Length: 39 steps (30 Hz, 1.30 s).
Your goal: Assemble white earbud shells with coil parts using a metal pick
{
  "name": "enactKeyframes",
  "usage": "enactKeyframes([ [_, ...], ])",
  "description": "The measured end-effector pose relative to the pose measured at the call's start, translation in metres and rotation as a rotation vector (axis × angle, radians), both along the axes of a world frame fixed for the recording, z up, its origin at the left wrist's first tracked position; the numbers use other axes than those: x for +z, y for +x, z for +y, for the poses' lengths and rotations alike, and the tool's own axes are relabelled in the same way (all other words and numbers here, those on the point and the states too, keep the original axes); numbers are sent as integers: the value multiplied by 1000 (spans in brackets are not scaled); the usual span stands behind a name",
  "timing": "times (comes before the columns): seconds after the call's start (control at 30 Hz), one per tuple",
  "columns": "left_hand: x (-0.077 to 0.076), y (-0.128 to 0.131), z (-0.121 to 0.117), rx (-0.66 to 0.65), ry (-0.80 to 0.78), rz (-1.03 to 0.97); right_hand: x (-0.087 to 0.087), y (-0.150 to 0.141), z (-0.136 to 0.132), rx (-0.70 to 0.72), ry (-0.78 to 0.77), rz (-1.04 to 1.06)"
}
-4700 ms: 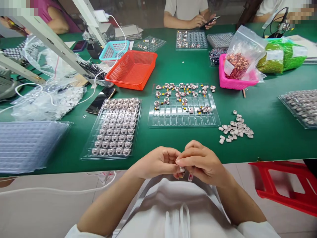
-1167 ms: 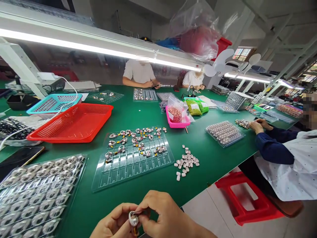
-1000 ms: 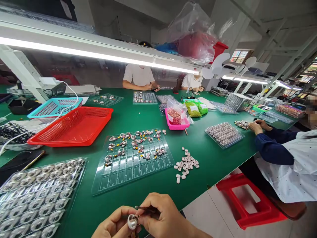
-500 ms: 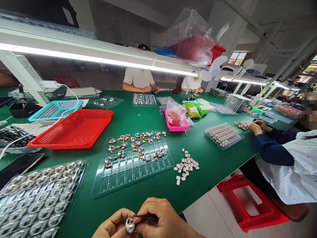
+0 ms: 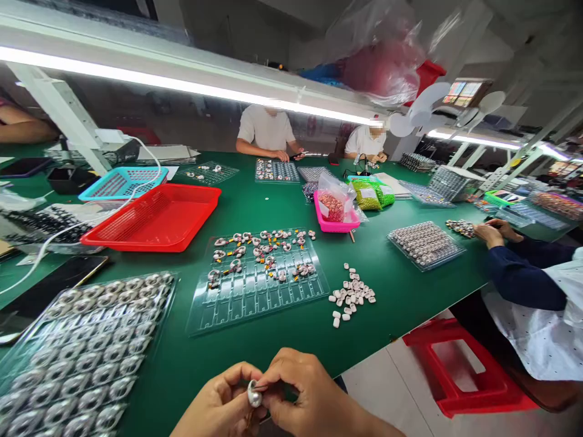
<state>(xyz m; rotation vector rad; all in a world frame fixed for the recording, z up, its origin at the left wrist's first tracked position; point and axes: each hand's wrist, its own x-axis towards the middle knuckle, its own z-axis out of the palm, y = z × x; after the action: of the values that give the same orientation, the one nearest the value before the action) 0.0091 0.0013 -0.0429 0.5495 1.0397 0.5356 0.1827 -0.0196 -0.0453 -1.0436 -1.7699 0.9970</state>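
Observation:
At the table's near edge, my left hand (image 5: 223, 397) pinches a small curved white earphone part (image 5: 254, 394) with a shiny silver ball end. Close against it, my right hand (image 5: 305, 391) is closed on thin dark tweezers (image 5: 261, 387), their tip at the part; most of the tool is hidden by the fingers. Beyond my hands lies a clear plastic tray (image 5: 237, 312) whose far rows hold several similar earphone parts with wires and yellow bits. A loose pile of small white casings (image 5: 353, 294) is to its right.
A tray of silver-grey curved parts (image 5: 86, 364) fills the near left, beside a phone (image 5: 50, 297). Farther back are a red basket (image 5: 155, 218), a blue basket (image 5: 122, 182) and a pink basket (image 5: 337, 226). A co-worker's hands (image 5: 496, 232) are at the right; a red stool (image 5: 464, 370) stands below.
The view has shifted, so the table's things sit farther right and slightly higher. My hands remain together around the earphone part, which has turned; less of the tweezers shows.

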Motion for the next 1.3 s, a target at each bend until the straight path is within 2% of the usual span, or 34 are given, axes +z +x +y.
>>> enactKeyframes([
  [0.2, 4, -6, 0, -95, 68, -24, 7, 6, 1, 115, -22, -44],
  [0.4, -6, -12, 2, -146, 47, -64, 5, 12, 5, 235, -50, -133],
  [0.63, -5, -16, 2, -223, 47, -58, 8, 17, 10, 293, 16, -261],
  [0.73, -1, -12, 3, -202, 51, -22, 7, 17, 9, 253, -55, -231],
  [0.9, 0, -4, 0, -41, 157, 77, 3, 12, 6, 95, -246, -114],
  [1.0, -2, -3, -4, 12, 209, 52, 1, 8, 4, 15, -330, -64],
  [1.17, -8, -7, -8, -36, 323, -54, -1, 5, 2, -71, -475, -8],
  [1.3, -14, -10, -8, -52, 370, -7, -1, 4, 4, -75, -522, 37],
])
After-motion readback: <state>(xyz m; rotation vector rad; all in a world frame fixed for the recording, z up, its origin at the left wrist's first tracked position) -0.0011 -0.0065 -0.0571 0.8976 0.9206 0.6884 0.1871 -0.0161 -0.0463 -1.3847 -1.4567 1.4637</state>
